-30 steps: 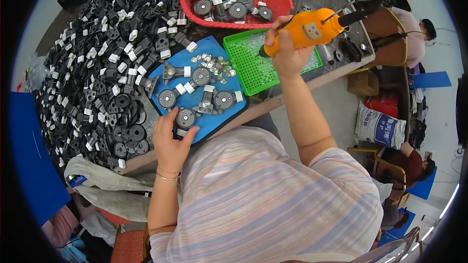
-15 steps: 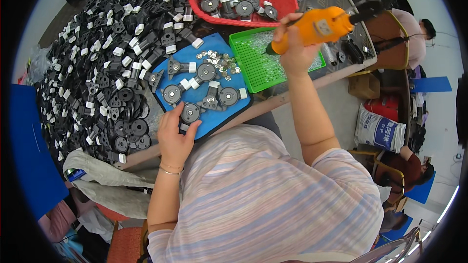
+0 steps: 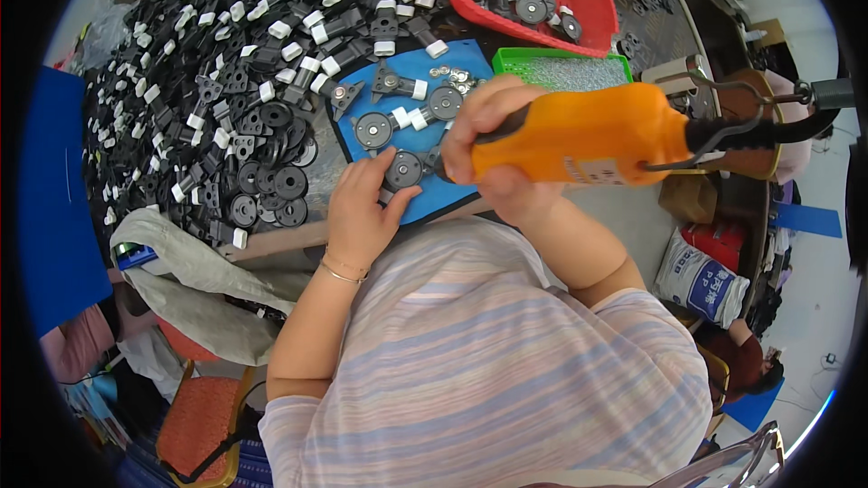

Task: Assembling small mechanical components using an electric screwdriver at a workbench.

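My right hand [image 3: 488, 110] is wrapped round an orange electric screwdriver [image 3: 588, 134], held almost level over the blue mat [image 3: 436, 205]. Its dark nose points left, close to a grey-and-black caster wheel [image 3: 403, 169]; whether the bit touches cannot be made out. My left hand [image 3: 360, 214] grips that caster at the mat's near edge, thumb and fingers on either side. Other casters, such as one farther wheel [image 3: 373, 130] and another [image 3: 445, 103], lie beyond on the mat, with a black bracket [image 3: 391, 81] and small shiny metal pieces [image 3: 459, 78]. The screwdriver and right hand hide the mat's right part.
A large heap of black and white caster parts [image 3: 262, 63] covers the table's left. A red basket [image 3: 597, 0] of casters stands at the back right, beside a green tray [image 3: 520, 61] of small metal bits. A cable runs from the screwdriver's end.
My right hand has brought the screwdriver down and left, from above the green tray to beside the held caster. My left hand stays on the caster. The whole view has shifted.
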### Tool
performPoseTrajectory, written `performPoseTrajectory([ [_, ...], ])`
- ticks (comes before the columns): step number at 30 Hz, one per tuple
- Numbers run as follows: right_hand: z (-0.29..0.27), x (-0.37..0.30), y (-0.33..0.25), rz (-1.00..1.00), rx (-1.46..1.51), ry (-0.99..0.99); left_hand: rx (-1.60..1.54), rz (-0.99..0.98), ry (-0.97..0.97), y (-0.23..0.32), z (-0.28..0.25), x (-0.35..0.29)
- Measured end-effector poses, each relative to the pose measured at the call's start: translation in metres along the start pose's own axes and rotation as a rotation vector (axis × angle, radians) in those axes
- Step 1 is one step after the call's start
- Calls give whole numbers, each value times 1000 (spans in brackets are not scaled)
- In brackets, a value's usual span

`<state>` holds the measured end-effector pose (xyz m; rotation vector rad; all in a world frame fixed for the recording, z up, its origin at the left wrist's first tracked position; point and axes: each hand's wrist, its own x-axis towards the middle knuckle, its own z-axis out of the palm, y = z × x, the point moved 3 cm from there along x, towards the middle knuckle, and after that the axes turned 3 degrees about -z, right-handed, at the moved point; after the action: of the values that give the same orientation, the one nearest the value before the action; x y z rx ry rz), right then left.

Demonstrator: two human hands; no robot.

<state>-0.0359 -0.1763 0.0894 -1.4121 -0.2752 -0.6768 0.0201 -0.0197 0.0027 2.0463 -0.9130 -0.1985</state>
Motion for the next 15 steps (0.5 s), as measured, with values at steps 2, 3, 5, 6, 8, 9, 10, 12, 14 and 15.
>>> performPoseTrajectory([
  [2, 8, 2, 6, 3, -17, -3, 5, 1, -2, -3, 1, 0],
  [3, 12, 3, 9, 4, -16, -9, 9, 9, -11, -4, 1, 0],
  [5, 16, 4, 15, 38, 76, -7, 4, 5, -20, -5, 1, 1],
  [6, 16, 3, 17, 40, 77, -12, 0, 2, -33, -7, 1, 0],
  [8, 16, -2, 23, 65, -88, -97, 0, 31, -8, -9, 2, 0],
  [9, 15, -2, 25, 66, -89, -99, 0, 64, 10, -9, 2, 0],
  [10, 15, -1, 26, 44, -86, -117, -1, 63, 12, -9, 2, -1],
  [12, 16, -1, 29, 20, -84, -137, -1, 57, 14, -9, 3, -1],
  [14, 15, -3, 32, 50, -16, -103, 23, 66, 26, -6, 3, -1],
  [15, 15, -2, 32, 48, -15, -104, 47, 74, 35, -5, 3, -2],
])
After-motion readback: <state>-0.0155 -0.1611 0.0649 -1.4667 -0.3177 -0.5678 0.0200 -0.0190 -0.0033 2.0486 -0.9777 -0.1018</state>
